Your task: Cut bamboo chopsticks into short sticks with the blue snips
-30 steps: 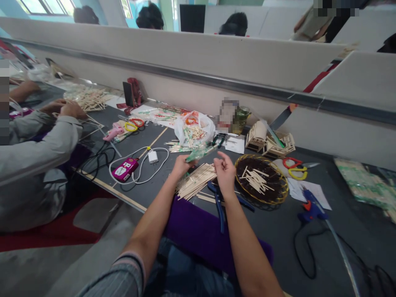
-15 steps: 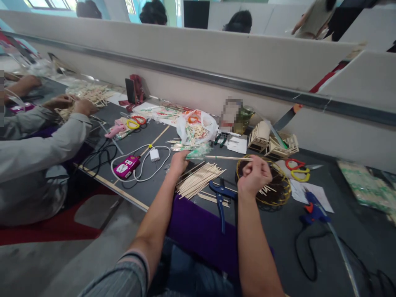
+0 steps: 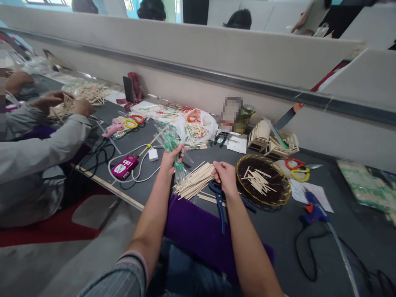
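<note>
My left hand (image 3: pixel 173 160) is closed around a bunch of clear, green-printed plastic wrappers (image 3: pixel 169 142), which fan out above and below the fist. Lower right of it lies a pile of thin wooden chopsticks (image 3: pixel 193 181). At the pile's right end my right hand (image 3: pixel 225 175) pinches the tip of a chopstick; the fingers partly hide it. Blue-handled cutting pliers (image 3: pixel 220 206) rest just below that hand, partly covered by the wrist. To the right, a dark woven basket (image 3: pixel 280 198) with a yellow rim contains short cut stick pieces (image 3: pixel 259 180).
Small wooden models (image 3: pixel 274 142) stand behind the basket. Red-yellow scissors (image 3: pixel 298 170) and a blue glue gun (image 3: pixel 315 208) with its cord lie right. A purple power strip (image 3: pixel 124 167), white charger (image 3: pixel 153 155) and stick-filled plastic bag (image 3: pixel 202 126) lie left. A co-worker's sleeve (image 3: pixel 52 142) is far left.
My right hand has moved left and down from above the basket to the pile, bringing the chopstick out of its wrapper. My left hand has shifted slightly left, its wrappers now raised and spread.
</note>
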`<state>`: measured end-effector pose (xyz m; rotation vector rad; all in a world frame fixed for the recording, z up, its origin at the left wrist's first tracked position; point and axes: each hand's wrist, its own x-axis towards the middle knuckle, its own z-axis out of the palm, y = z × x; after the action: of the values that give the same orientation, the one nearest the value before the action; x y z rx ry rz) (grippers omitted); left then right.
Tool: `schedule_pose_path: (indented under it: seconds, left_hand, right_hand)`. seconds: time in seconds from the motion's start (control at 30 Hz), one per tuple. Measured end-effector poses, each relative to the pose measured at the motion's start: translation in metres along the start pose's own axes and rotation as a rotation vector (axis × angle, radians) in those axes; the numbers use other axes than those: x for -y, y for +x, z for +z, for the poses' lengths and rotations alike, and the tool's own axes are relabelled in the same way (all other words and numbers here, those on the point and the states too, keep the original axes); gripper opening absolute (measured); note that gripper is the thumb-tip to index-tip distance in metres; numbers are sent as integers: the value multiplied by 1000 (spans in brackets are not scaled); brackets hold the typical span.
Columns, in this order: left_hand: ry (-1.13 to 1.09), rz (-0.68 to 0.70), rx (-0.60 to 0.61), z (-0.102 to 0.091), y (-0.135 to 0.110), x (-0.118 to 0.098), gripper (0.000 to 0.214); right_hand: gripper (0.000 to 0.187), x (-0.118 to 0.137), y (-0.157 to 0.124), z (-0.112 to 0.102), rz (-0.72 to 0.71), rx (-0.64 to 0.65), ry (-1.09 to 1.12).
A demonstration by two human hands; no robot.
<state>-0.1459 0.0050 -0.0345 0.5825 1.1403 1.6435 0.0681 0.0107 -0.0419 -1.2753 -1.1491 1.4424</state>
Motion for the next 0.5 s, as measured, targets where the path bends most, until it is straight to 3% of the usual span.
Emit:
schedule_pose_path:
  seconds: [0.17,0.23,0.33,0.5]
  left_hand:
    - [-53,-62,84,10,-8,-1,32]
    - [-63,-93,112,15,-11,0,31]
    - [-81,-167,140,24,-15,4,28]
    - [-170,-249,128,29,-16,6,24]
  right_hand:
    - [48,-4,2,-3,-226,-59,-433]
    - [52,-1,-4,4,-315,39,-494]
    - [36,4,-16,19,-398,197,-569]
    - [31,5,-22,25,-430,242,-665]
